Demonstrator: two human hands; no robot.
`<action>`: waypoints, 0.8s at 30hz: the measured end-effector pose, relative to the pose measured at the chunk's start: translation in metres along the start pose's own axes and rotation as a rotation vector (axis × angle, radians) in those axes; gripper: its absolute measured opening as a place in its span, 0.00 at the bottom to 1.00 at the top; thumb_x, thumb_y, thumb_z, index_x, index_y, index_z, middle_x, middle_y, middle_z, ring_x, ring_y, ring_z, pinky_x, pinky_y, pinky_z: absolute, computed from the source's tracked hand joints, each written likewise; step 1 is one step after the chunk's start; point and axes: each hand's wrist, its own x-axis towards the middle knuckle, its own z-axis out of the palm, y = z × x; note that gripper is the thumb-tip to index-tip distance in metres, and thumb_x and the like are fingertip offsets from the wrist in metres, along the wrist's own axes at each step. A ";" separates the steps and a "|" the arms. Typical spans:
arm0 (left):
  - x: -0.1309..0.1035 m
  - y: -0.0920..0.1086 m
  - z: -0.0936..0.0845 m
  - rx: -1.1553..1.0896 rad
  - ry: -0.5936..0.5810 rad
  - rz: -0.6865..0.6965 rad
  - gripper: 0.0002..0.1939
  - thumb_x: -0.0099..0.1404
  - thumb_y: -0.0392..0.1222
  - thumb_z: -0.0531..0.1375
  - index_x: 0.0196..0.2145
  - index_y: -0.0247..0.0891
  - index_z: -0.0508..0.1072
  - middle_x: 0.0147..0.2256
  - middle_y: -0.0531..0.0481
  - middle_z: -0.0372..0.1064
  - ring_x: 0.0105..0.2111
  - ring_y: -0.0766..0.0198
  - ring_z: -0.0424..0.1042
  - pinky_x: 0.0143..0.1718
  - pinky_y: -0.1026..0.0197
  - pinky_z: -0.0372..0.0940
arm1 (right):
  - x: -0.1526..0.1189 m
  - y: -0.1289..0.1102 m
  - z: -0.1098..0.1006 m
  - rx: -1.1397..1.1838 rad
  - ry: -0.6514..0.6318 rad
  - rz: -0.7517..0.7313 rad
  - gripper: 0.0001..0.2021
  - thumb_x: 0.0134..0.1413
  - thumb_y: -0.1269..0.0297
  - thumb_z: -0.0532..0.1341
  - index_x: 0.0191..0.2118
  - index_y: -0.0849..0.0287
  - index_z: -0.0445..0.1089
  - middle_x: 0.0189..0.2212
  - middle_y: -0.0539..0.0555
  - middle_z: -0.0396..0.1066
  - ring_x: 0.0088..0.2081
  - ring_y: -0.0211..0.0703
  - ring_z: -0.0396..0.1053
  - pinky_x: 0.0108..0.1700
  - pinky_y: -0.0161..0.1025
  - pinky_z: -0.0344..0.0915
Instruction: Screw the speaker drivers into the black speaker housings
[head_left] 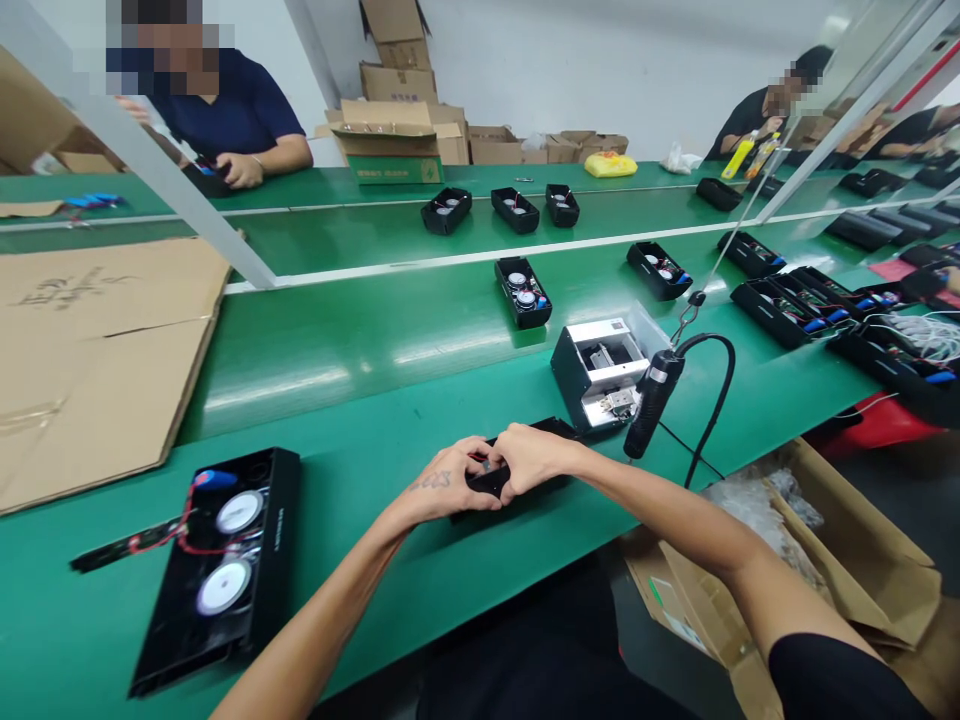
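Factory assembly line, green workbench (360,440), hanging electric screwdriver (655,400), black housings (523,292), stacked cartons (397,85)

Case (559,425) on table (360,570) under my fingers (514,465), speaker (276,540) left, screwdriver (655,403) hanging right, machine (574,388) behind case, cardboard (97,370) behind speaker.

The head-worn camera looks forward and down, near the green workbench (360,410).

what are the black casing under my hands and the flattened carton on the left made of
Black casing: probably plastic, from its smooth, dark finish; partly covered, so painted metal is possible. Flattened carton: apparently cardboard, matte brown, with crease lines and printed marks.
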 end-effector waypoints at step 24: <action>0.008 -0.001 -0.011 -0.183 -0.039 -0.030 0.18 0.51 0.57 0.72 0.22 0.41 0.76 0.48 0.53 0.76 0.46 0.57 0.73 0.46 0.60 0.66 | 0.014 0.018 -0.012 0.235 -0.016 -0.038 0.16 0.42 0.63 0.81 0.37 0.61 0.81 0.26 0.44 0.73 0.30 0.38 0.68 0.32 0.33 0.57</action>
